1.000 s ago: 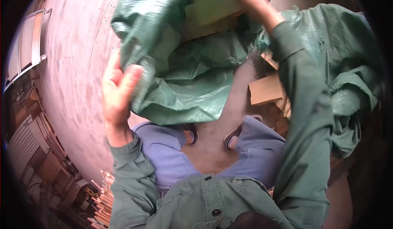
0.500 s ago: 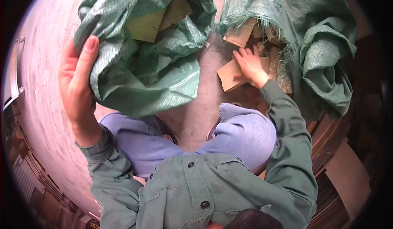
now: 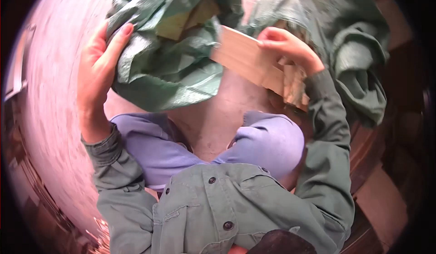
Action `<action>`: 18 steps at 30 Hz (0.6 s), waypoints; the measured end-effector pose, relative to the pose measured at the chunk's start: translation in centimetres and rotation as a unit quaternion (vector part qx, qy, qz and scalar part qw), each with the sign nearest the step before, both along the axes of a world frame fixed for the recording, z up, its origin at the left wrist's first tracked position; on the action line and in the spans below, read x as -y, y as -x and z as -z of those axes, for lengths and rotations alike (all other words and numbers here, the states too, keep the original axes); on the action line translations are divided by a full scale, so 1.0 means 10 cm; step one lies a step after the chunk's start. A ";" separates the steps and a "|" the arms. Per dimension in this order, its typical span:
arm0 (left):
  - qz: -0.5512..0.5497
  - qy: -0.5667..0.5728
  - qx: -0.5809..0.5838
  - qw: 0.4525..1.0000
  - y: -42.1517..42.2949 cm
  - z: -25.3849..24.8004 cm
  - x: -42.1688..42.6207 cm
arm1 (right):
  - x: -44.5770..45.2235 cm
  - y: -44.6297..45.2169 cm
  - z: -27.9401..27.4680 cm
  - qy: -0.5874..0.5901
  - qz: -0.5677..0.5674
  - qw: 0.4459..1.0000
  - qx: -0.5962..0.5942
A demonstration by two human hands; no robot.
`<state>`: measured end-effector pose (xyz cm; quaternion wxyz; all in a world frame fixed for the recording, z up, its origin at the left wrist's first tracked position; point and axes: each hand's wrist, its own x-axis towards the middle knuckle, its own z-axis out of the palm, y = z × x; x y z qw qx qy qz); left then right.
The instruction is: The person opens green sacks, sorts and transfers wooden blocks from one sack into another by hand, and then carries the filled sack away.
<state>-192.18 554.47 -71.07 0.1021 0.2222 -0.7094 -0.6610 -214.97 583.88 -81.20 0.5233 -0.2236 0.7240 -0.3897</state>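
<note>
At the upper left my left hand point(image 3: 101, 68) grips the edge of an open green woven bag point(image 3: 168, 88), thumb on the outside. Inside this bag lie pale wooden pieces point(image 3: 175, 25). My right hand point(image 3: 290, 47) pinches a flat, light wooden board point(image 3: 243, 56) by its upper edge. The board's left end overlaps the right side of the bag from this view. Under my right wrist, more wood pieces point(image 3: 295, 86) lie at the torn mouth of a second green bag point(image 3: 359, 45).
Pinkish concrete floor point(image 3: 59, 99) extends on the left, with a metal frame point(image 3: 20, 68) at its far edge. My bent knees point(image 3: 268, 145) are below the bags. Thin wood sticks point(image 3: 99, 231) show at the lower left, and brown boards point(image 3: 381, 199) at the lower right.
My right hand has gone from reaching among the wood at the second bag to holding up a board, moved toward the first bag. My left hand still holds the bag edge, slightly farther right.
</note>
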 end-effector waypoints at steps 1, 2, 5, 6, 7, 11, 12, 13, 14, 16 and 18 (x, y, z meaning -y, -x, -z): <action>0.011 -0.002 0.000 1.000 0.02 0.02 -0.02 | -0.06 -0.04 0.05 -0.013 0.054 0.998 0.036; 0.018 0.004 0.001 1.000 0.05 0.02 -0.03 | -0.14 -0.04 0.20 -0.021 0.105 0.992 0.071; 0.021 0.028 0.015 0.999 0.06 0.06 -0.03 | -0.74 0.39 0.80 -0.258 -0.005 0.964 -0.070; 0.019 0.030 0.021 0.999 0.05 0.08 0.00 | -0.97 0.64 0.94 -0.261 -0.027 0.919 -0.295; 0.015 0.031 0.029 0.999 -0.02 0.09 0.02 | -1.08 0.84 0.85 -0.238 0.028 0.933 -0.270; -0.001 0.052 0.051 0.997 -0.02 0.18 0.00 | -1.18 1.26 0.52 -0.200 0.026 0.914 -0.352; -0.011 0.066 0.052 0.996 -0.03 0.18 0.03 | -1.12 1.23 0.41 -0.223 0.024 0.904 -0.363; -0.014 0.068 0.055 0.996 -0.01 0.19 0.05 | -1.13 1.24 0.38 -0.228 0.025 0.907 -0.354; -0.024 0.144 0.055 0.988 0.01 0.14 0.01 | -1.14 1.24 0.38 -0.232 0.023 0.910 -0.344; -0.034 0.285 0.060 0.956 0.09 0.05 0.00 | -1.14 1.02 0.37 -0.258 -0.057 0.845 -0.465; -0.082 0.571 0.059 0.815 0.16 0.09 0.08 | -1.14 0.64 0.56 -0.294 -0.129 0.758 -0.568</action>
